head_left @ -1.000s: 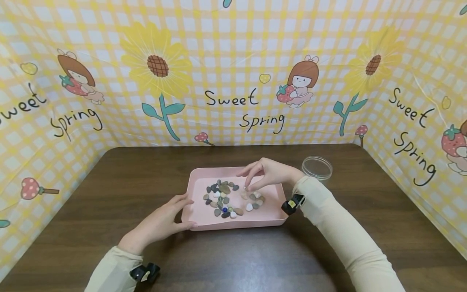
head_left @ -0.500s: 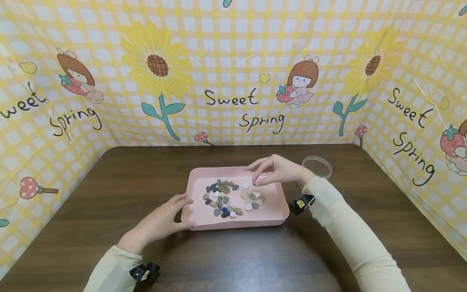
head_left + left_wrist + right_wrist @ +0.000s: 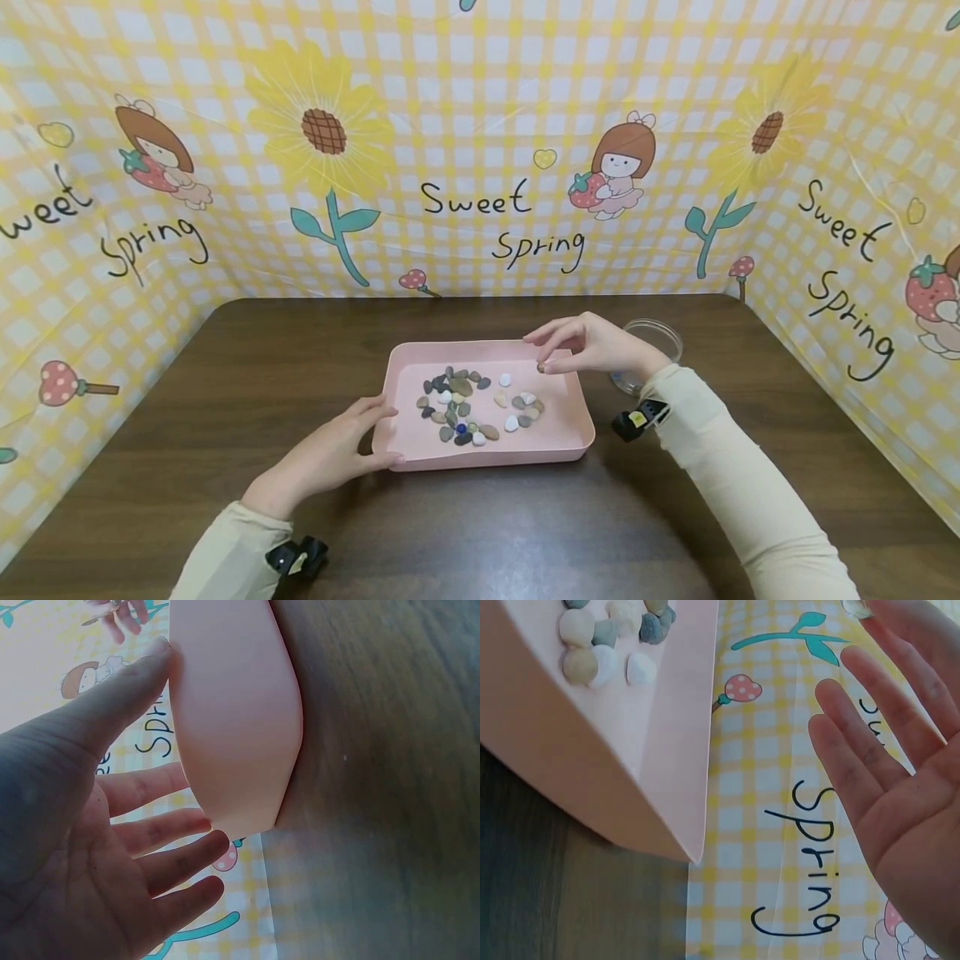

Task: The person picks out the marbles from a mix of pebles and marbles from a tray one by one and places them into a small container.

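Note:
In the head view my left hand [image 3: 326,454] rests at the left end of a pink tray [image 3: 487,458], thumb and fingers spread and fairly straight against its rim. The left wrist view shows the thumb tip on the tray's edge. Above the tray's back right corner, my right hand [image 3: 592,343] pinches a small glass marble [image 3: 857,607] between thumb and index finger, its other fingers extended. Pebbles [image 3: 461,388] in grey, brown and white form a curved figure at the tray's left. A smaller pebble group [image 3: 525,412] lies at the right, with a white pebble [image 3: 505,380] behind it.
Behind the right wrist stands a clear round container [image 3: 660,333], partly hidden by the hand and sleeve. A blue marble [image 3: 461,428] lies among the left pebbles. Yellow checked cloth [image 3: 480,150] surrounds the back and sides of the brown wooden table [image 3: 480,533].
My right hand has moved right and slightly up, away from the white pebble now lying uncovered at the tray's back, with the marble pinched. My left hand has stayed on the tray.

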`<state>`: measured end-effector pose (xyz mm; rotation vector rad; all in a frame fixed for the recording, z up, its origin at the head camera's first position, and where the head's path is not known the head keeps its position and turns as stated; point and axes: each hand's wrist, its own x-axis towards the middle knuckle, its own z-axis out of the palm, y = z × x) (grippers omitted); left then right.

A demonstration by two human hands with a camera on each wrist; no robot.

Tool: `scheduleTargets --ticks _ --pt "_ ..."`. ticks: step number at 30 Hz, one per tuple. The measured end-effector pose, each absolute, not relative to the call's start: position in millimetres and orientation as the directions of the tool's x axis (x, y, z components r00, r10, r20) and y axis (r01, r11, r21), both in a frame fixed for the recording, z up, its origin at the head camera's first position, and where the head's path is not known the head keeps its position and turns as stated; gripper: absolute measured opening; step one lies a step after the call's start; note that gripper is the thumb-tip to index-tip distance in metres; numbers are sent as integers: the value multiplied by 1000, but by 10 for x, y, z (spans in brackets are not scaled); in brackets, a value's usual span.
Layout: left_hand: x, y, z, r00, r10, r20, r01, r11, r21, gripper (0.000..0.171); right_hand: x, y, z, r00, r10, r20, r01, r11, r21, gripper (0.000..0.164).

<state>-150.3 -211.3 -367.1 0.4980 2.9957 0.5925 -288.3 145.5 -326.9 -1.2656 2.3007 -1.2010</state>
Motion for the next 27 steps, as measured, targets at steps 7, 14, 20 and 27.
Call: scheduleTargets --ticks 7,14,20,27 --pt "-1504 -2111 -3669 -947 320 10 299 874 382 68 -2874 1614 -3265 -649 -744 157 -548 315 -775 12" --pt "-1506 -2126 -3680 -944 329 35 317 869 379 64 -2831 1795 -3282 -721 -664 198 -531 347 -773 15" --pt "-1504 -2125 -3676 -943 331 29 317 869 380 65 -2788 1972 -3307 -775 -588 232 -519 382 -764 16" --pt "-1504 -2125 -3676 -944 330 29 316 868 382 66 -2772 2159 -3361 -789 -530 311 -522 310 -795 17"
